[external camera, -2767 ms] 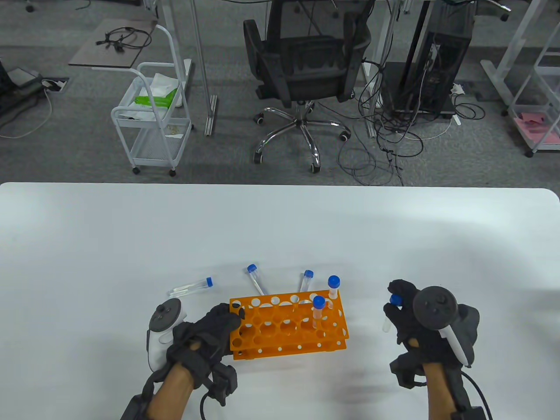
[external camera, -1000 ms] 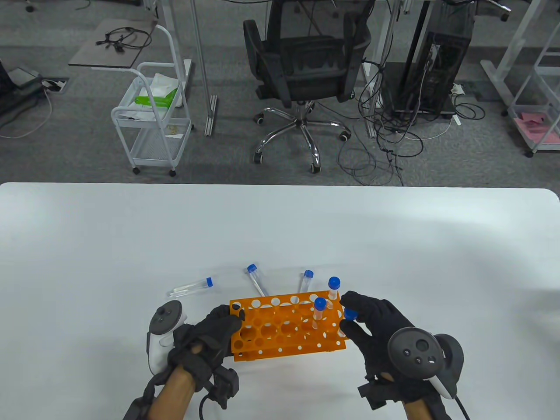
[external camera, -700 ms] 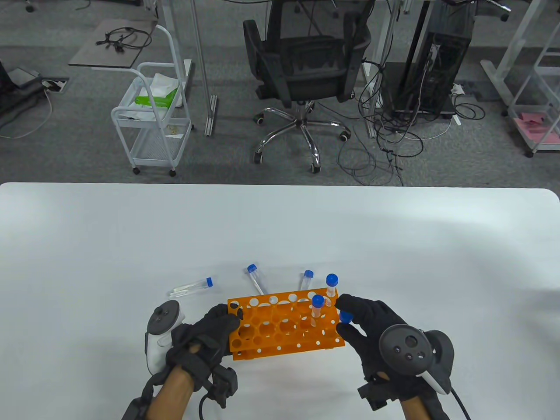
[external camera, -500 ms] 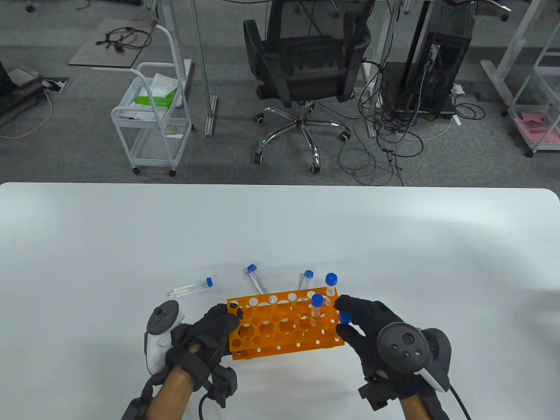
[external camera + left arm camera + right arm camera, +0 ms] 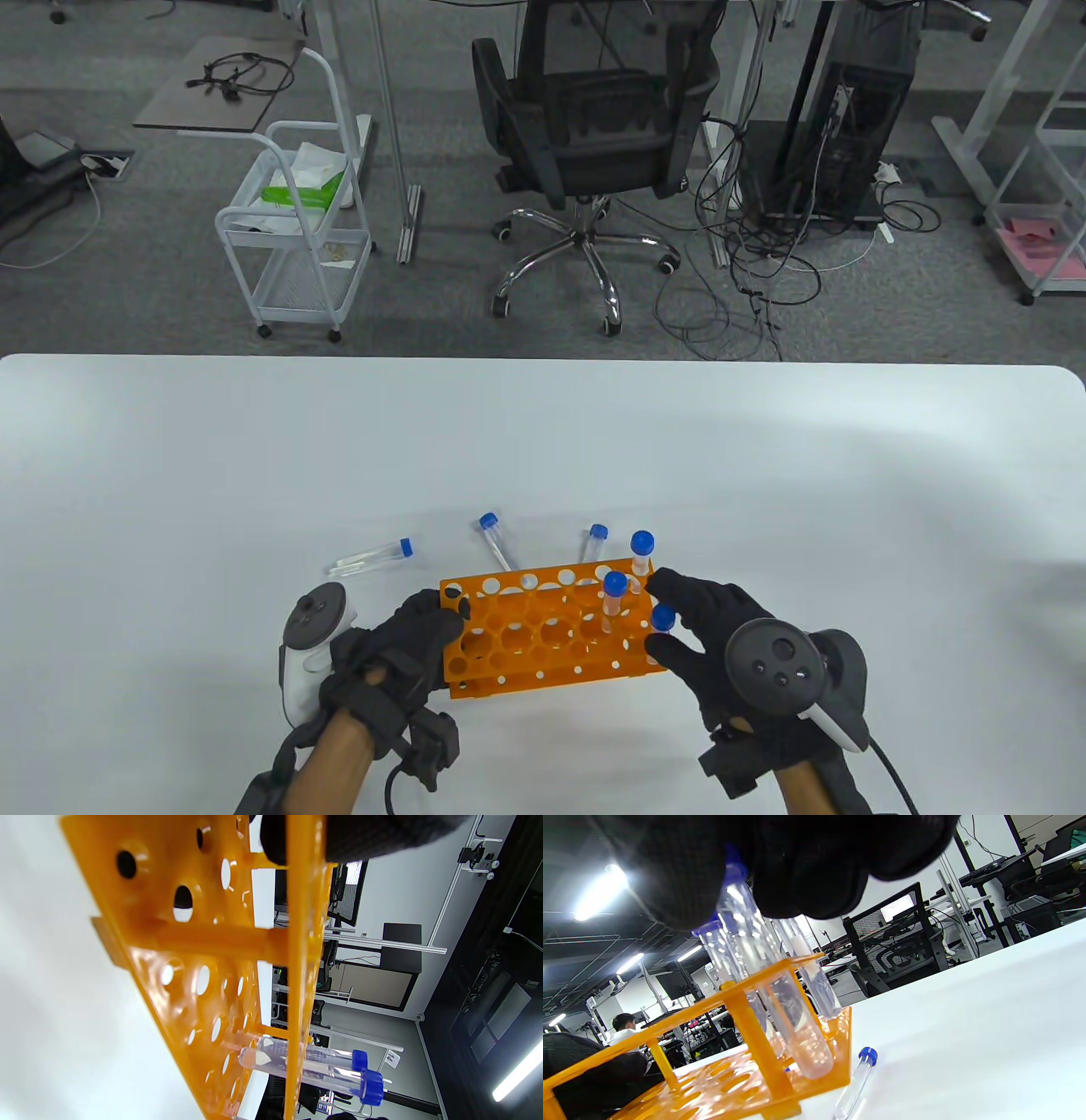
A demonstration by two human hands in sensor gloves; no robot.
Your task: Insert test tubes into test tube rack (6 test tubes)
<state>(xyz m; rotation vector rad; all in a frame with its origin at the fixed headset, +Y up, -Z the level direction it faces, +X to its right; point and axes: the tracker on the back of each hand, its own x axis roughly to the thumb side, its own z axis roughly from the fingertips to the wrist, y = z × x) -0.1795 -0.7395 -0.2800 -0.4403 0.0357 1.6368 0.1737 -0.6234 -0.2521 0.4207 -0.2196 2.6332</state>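
Now my right hand (image 5: pixel 721 632) pinches a clear blue-capped test tube (image 5: pixel 661 620) partway into the near-right hole of the orange plastic rack (image 5: pixel 543 637); my left hand (image 5: pixel 407 649) grips its left end. I'd keep it upright and press gently.

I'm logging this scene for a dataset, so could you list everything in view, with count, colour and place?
Rack: one, orange, near table edge.
Racked tubes: two, clear, blue caps, rack's right end.
Held tube: one, blue cap, going into the right end.
Loose tubes: three, blue caps, lying behind rack.
Table: one, white.
Office chair: one, black, beyond table.
Cart: one, white, far left.
Left hand: black glove, grip on rack's left end.
Right hand: black glove, grip on held tube.
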